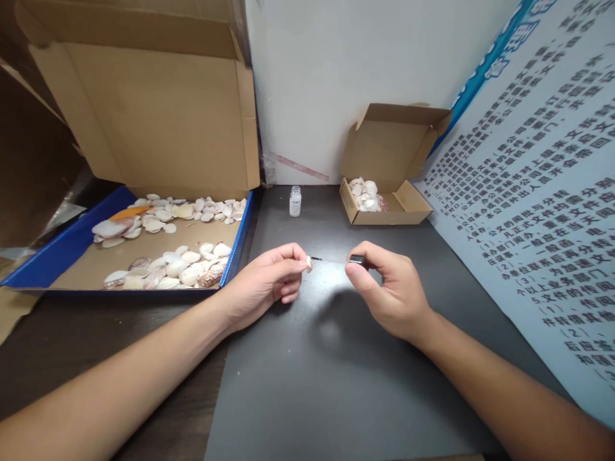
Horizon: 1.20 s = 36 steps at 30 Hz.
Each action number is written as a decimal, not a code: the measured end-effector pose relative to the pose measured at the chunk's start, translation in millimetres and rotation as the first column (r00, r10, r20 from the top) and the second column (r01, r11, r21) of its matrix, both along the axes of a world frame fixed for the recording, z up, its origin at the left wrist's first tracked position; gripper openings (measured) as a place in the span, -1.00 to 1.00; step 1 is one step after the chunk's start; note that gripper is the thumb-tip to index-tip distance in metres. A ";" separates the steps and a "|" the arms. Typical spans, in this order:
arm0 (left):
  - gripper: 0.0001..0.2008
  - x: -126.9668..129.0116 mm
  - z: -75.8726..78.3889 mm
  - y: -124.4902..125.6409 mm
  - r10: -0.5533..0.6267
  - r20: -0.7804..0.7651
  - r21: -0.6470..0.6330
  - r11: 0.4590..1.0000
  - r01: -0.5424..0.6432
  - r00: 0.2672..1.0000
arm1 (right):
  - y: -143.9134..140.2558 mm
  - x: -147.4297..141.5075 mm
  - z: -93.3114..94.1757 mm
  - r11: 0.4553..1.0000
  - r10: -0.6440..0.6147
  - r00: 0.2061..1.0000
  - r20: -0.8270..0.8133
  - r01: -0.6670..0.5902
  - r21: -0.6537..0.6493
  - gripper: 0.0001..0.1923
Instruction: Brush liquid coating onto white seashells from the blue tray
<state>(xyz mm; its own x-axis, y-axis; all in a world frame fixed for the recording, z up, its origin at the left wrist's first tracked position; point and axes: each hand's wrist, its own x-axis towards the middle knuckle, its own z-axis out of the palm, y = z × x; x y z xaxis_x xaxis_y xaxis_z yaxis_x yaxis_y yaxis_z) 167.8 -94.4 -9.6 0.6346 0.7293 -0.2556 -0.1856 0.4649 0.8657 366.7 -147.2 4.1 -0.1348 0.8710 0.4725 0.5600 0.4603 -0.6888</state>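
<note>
My left hand (269, 278) pinches a small whitish shell (309, 263) between thumb and fingertips. My right hand (389, 288) is closed on a dark, shiny brush cap (357, 259) held sideways. Its thin stem points left, and the dark brush tip (316, 258) is right at the shell; whether they touch I cannot tell. Behind both hands a small clear bottle (295, 202) with a white label stands upright, its neck uncapped.
On the left, an open blue-edged cardboard box (81, 269) holds two groups of shells (180, 266). A smaller open cardboard box (408, 208) with white shells (366, 194) stands at the back right. A printed poster (538, 160) borders the grey mat (307, 397) on the right.
</note>
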 end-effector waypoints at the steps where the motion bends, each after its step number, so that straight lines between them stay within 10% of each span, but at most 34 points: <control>1: -0.88 -0.2 -0.3 0.4 0.003 0.010 -0.006 1.000 -0.003 1.000 | 0.0 -0.2 -0.3 1.000 0.007 1.000 0.014 -0.007 -0.008 -0.77; 36: -0.88 -1.4 -2.8 1.0 0.064 0.070 -0.053 0.997 -0.060 0.996 | -2.9 -1.7 0.2 0.996 0.058 0.998 0.033 -0.055 -0.066 -0.78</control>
<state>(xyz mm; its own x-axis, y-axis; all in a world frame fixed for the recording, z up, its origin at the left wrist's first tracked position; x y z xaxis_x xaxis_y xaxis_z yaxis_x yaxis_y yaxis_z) 166.4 -93.3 -12.4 0.6068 0.7550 -0.2486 -0.2760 0.4934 0.8249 365.0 -150.0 4.2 -0.2002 0.8903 0.4089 0.5587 0.4466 -0.6988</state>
